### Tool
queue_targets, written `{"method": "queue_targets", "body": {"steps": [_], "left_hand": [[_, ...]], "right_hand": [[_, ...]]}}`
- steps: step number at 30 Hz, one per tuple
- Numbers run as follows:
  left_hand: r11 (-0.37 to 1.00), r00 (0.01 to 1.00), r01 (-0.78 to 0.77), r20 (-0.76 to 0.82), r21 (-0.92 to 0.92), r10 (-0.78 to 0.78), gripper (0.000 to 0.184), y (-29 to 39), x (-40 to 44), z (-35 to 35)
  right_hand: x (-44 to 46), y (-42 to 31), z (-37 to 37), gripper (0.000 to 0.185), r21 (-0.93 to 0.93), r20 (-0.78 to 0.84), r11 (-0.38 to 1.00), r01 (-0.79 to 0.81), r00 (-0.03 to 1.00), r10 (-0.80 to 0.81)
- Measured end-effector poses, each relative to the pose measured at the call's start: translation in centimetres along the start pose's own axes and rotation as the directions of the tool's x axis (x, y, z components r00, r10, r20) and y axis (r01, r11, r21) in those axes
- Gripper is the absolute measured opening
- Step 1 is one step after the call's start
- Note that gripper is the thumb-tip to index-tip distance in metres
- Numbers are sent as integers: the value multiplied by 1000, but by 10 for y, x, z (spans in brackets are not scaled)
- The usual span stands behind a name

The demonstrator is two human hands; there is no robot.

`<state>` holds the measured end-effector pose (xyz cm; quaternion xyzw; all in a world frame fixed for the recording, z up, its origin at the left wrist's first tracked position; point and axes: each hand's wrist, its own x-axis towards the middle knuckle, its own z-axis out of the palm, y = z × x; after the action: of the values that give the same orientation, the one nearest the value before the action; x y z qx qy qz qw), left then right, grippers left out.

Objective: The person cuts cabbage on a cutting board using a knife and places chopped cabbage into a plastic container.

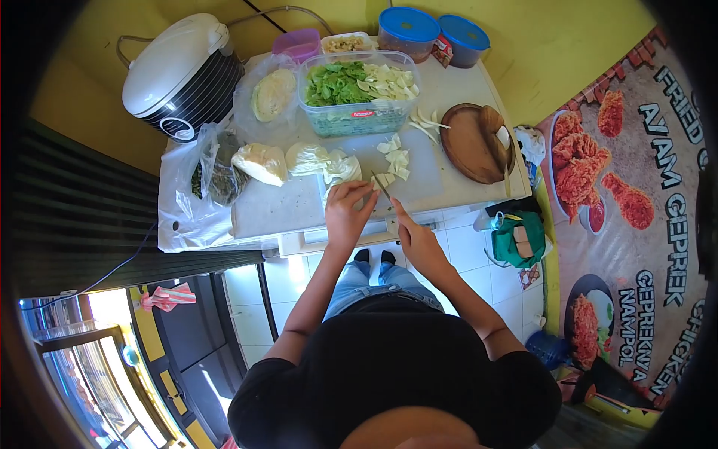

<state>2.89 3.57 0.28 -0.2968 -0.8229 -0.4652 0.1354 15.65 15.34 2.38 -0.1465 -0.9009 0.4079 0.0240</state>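
My right hand (420, 241) grips a knife (381, 185), its blade pointing away from me across a cabbage piece (384, 179) near the front edge of the table. Bent fingers of my left hand (350, 212) hold that cabbage piece just left of the blade. Beyond the blade lie several cut cabbage pieces (397, 159) on a pale cutting board (422, 176). To the left are loosened cabbage leaves (321, 161) and a larger cabbage chunk (259, 164). Behind the board, a clear plastic container (351, 120) holds chopped green leaves and pale cut cabbage.
A rice cooker (179, 75) stands at the back left, near a bagged cabbage (274, 95). Dark greens fill a plastic bag (221, 176). A wooden plate (462, 142) sits on the right. Blue-lidded tubs (409, 25) stand at the back. A green bag (518, 239) is below right.
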Motion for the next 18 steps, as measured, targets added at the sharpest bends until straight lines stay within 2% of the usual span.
{"method": "queue_targets", "body": {"steps": [5,7,10,15,18], "left_hand": [[997,998,-52,47,64,49,17,1,-2,-2],[996,997,-56,66,75,51,17,1,-3,-3],[997,995,-52,90,51,47,17,-1,-3,-2],[994,993,-96,80,42,93,18,-1,-1,-3],[998,994,-50,98,24,48,17,-2,1,-3]], "right_hand": [[-1,1,11,60,4,-12,1000,0,1000,0],[2,0,17,59,-74,-48,997,-17,999,14],[18,-2,20,59,-86,-42,996,-18,999,14],[6,9,7,58,45,-76,996,73,995,-69],[-15,10,2,58,124,-8,992,-6,1000,7]]}}
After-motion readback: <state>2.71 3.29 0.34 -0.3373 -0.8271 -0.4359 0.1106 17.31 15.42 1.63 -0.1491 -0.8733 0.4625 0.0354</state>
